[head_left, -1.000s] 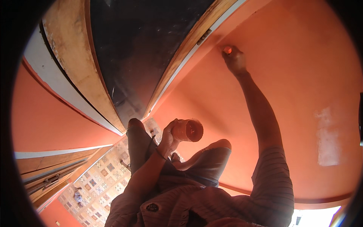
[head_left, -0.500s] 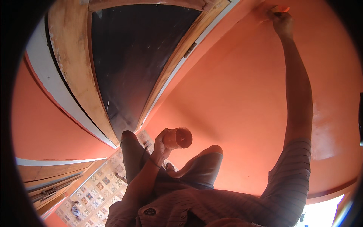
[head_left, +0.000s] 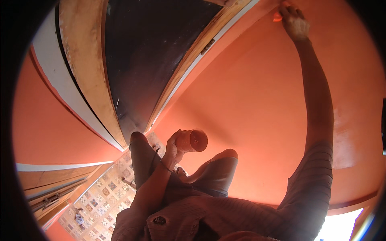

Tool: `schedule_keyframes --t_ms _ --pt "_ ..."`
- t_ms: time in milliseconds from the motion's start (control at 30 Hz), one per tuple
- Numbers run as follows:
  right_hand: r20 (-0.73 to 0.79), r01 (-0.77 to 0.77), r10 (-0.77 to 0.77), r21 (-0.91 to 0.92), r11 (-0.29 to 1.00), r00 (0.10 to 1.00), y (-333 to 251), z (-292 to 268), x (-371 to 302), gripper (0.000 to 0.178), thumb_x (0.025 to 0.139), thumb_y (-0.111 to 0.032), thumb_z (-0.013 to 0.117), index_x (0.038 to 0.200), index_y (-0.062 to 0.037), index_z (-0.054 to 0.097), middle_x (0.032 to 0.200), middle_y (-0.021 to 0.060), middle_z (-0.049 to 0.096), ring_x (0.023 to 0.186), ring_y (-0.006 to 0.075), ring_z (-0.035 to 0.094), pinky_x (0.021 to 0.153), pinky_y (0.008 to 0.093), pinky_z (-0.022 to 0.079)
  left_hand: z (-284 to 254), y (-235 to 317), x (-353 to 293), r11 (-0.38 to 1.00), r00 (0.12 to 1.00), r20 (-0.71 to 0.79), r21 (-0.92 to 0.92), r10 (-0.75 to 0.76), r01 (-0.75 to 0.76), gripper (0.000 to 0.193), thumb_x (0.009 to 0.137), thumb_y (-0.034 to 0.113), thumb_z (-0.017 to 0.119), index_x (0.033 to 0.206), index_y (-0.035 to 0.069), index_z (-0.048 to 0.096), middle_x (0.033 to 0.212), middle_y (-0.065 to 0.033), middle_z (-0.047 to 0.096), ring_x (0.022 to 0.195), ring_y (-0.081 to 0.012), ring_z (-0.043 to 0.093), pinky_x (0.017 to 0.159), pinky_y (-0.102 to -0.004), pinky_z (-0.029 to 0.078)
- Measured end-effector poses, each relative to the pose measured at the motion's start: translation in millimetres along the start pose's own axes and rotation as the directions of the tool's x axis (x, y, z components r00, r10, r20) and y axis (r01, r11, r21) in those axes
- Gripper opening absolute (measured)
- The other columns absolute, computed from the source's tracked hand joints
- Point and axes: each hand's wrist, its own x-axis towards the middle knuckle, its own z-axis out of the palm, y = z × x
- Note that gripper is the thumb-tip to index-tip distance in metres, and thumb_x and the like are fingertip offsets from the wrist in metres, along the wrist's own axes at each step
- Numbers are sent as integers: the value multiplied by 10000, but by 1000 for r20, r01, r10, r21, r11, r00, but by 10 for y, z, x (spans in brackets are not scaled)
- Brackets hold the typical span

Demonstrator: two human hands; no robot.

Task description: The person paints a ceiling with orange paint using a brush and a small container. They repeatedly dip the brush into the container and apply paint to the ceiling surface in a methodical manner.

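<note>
My left hand (head_left: 173, 148) is closed around a tub of orange paint (head_left: 185, 141), held above my knees. The tub's round mouth tilts toward me, and dark orange paint shows inside. High at the upper right, my right arm is stretched out, with my right hand (head_left: 295, 25) up against the orange wall (head_left: 249, 104). Its fingers are closed on what looks like a small paintbrush (head_left: 277, 17); only bright orange bits of it show beside the fingers, and the rest is hidden. The hand is close to the wall's upper edge by the door frame.
A dark door panel (head_left: 148, 52) in a wooden frame (head_left: 82, 52) stands left of the wall, with a metal hinge (head_left: 208, 46) on its edge. Patterned tiles (head_left: 106, 190) cover the floor. Bright light enters through an opening (head_left: 341, 225) at the lower right.
My right hand has shifted a little left and turned, so the orange piece now shows at its left. My left hand and the tub have risen slightly in the view.
</note>
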Motion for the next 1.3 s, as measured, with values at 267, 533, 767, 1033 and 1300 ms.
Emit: schedule_keyframes --t_ms 267,533,767,1033,1300 --pt "78 87 -136 448 890 988 -2496 57 -1294 121 821 -218 737 912 -188 662 1043 90 651 835 268 640 631 386 596 231 214 -433 991 997 19 -111 80 -78 433 1094 366 527 1290 -1 646 1238 -150 718 1168 -274 690 1037 -467 544" --pt "353 -56 -240 655 754 904 -4172 -46 -1957 98 825 -148 716 891 -145 643 1062 206 636 880 297 664 644 382 595 99 371 -1283 989 989 -76 -76 124 -130 473 1063 359 516 1302 -38 613 1250 -210 698 1215 -335 673 1087 -501 536" --pt "583 -406 -90 660 632 808 -3953 -267 -1746 66 897 -166 702 962 -160 693 1032 142 695 925 359 722 682 451 612 -209 272 -1148 995 994 -75 -55 81 -86 490 1047 366 543 1318 -38 597 1248 -204 693 1192 -336 683 1067 -504 552" --pt "604 -635 282 515 576 746 -1625 -108 -1138 275 975 -354 648 942 -96 739 822 188 735 781 426 717 689 516 574 -298 300 -1072 995 991 -107 -56 80 -86 453 1072 344 515 1302 -35 610 1258 -202 694 1197 -329 678 1072 -486 542" --pt "558 -656 408 369 658 723 840 -203 -328 368 926 -406 752 888 -41 725 755 128 702 706 206 691 656 412 539 -369 321 -1063 992 987 -133 -86 85 -97 552 1086 448 482 1340 -24 616 1269 -196 705 1197 -355 688 1041 -536 563"
